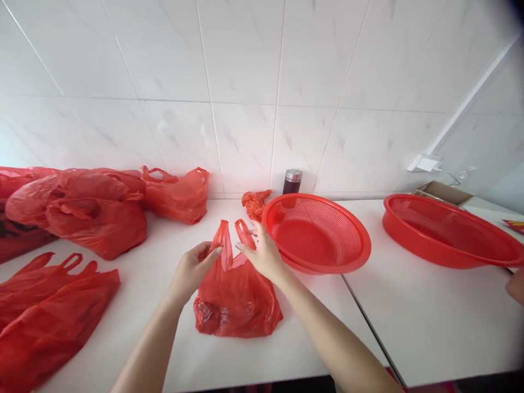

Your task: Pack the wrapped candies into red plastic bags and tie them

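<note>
A red plastic bag [239,300] stands on the white table in front of me, its two loop handles upright and some bulky contents showing dimly in its lower part. My left hand [196,267] pinches the left handle, with the thumb across its front and the fingers behind it. At the other handle, my right hand [262,250] has its thumb against the plastic and its fingers curled around the loop. What the bag contains cannot be made out.
Several filled red bags [102,218] lie at the left, with another bag [53,316] nearer me. Behind the right hand are a red mesh basket [317,267], a crumpled red bag [254,204] and a dark flask [292,183]. A second basket [434,251] and another person's hand [516,286] are at right.
</note>
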A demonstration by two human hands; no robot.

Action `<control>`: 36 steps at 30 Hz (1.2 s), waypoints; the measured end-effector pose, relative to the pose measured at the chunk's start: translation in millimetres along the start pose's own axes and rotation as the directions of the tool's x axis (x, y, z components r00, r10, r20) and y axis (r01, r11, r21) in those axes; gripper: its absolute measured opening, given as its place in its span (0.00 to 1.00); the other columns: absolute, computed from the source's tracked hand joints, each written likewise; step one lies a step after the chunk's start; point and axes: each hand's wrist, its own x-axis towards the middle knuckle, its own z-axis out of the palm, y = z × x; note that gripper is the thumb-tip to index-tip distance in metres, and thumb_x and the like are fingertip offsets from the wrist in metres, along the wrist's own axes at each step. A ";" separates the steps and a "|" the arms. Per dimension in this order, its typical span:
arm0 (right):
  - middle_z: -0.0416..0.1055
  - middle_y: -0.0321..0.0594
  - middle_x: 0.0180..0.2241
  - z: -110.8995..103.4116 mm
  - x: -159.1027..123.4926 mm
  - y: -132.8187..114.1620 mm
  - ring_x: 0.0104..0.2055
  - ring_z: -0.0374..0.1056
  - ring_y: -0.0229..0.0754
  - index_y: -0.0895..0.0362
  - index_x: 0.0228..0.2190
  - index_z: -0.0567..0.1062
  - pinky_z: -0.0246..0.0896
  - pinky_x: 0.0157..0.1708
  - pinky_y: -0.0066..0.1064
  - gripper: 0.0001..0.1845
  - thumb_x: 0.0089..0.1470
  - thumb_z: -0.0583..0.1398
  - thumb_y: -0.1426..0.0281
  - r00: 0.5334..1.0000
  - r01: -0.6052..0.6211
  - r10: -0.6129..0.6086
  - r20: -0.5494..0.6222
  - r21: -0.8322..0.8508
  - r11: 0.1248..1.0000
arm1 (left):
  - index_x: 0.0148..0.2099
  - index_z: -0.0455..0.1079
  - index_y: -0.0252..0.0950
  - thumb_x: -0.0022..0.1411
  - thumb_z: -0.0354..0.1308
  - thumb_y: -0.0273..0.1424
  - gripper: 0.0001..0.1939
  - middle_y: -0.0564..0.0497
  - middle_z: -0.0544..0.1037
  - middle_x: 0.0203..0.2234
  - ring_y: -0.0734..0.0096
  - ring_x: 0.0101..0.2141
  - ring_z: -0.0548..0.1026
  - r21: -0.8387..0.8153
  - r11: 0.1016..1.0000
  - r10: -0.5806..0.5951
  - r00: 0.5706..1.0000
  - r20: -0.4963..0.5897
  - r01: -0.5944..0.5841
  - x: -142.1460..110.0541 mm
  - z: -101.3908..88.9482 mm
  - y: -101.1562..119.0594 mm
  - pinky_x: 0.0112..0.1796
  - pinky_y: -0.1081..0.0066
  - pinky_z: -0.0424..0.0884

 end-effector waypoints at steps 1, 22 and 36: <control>0.73 0.45 0.43 1.7 11.6 -2.7 0.48 0.69 0.48 0.55 0.53 0.65 0.61 0.50 0.46 0.28 0.51 0.62 0.63 0.998 -0.036 0.036 0.047 0.007 0.999 | 0.45 0.72 0.36 0.58 0.58 0.49 0.22 0.49 0.78 0.33 0.61 0.34 0.76 -0.030 1.000 0.006 1.000 0.027 -0.005 0.9 -2.2 4.9 0.33 0.66 0.71; 0.62 0.28 0.30 -99.6 45.1 -111.6 0.35 0.70 0.37 0.52 0.31 0.63 0.66 0.45 0.38 0.15 0.46 0.66 0.69 0.945 0.177 -0.319 0.074 0.704 0.688 | 0.59 0.59 0.50 0.63 0.58 0.34 0.24 0.53 0.73 0.32 0.68 0.35 0.73 -0.276 0.890 0.402 0.910 0.105 -0.361 -18.8 -59.0 75.1 0.40 0.66 0.72; 0.66 0.32 0.28 -68.1 24.1 -151.8 0.30 0.65 0.34 0.55 0.29 0.67 0.63 0.29 0.26 0.13 0.53 0.63 0.61 0.746 0.221 -0.457 0.484 0.467 0.856 | 0.44 0.69 0.39 0.57 0.60 0.44 0.17 0.57 0.60 0.23 0.76 0.22 0.59 0.038 0.984 0.123 0.818 0.562 -0.174 -18.4 -15.4 97.4 0.22 0.75 0.61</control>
